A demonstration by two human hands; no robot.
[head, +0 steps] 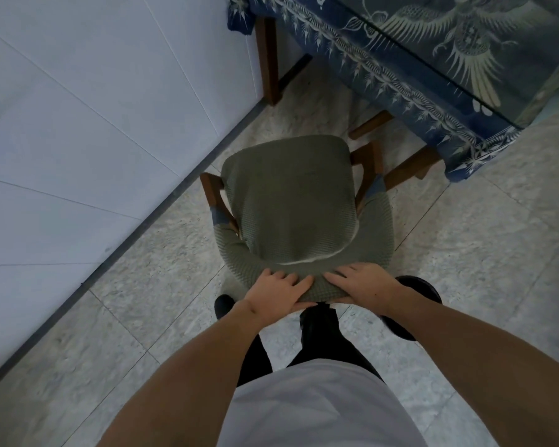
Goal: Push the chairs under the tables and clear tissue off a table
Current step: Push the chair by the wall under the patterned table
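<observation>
— What's in front of you, biggest thing first?

— The white wall [88, 130] on the left, running down to a grey tiled floor [465, 269]. Then the table [465, 79] at the top right, draped in a blue cloth with a pale bird pattern, its brown legs showing beneath.

— And the chair?

— The chair [291, 201] stands on the floor near the table's edge, seat facing the table. It is not under the table; only its front corner sits close to the hanging cloth. It wears a green knitted cover, with brown wooden arms poking out either side.

— What are the hands doing?

— Both sit on the top of the chair's back. The left hand [279, 290] wraps over the rail, fingers spread on top and thumb tucked underneath. The right hand [360, 283] grips it just beside, fingers over the top edge
</observation>
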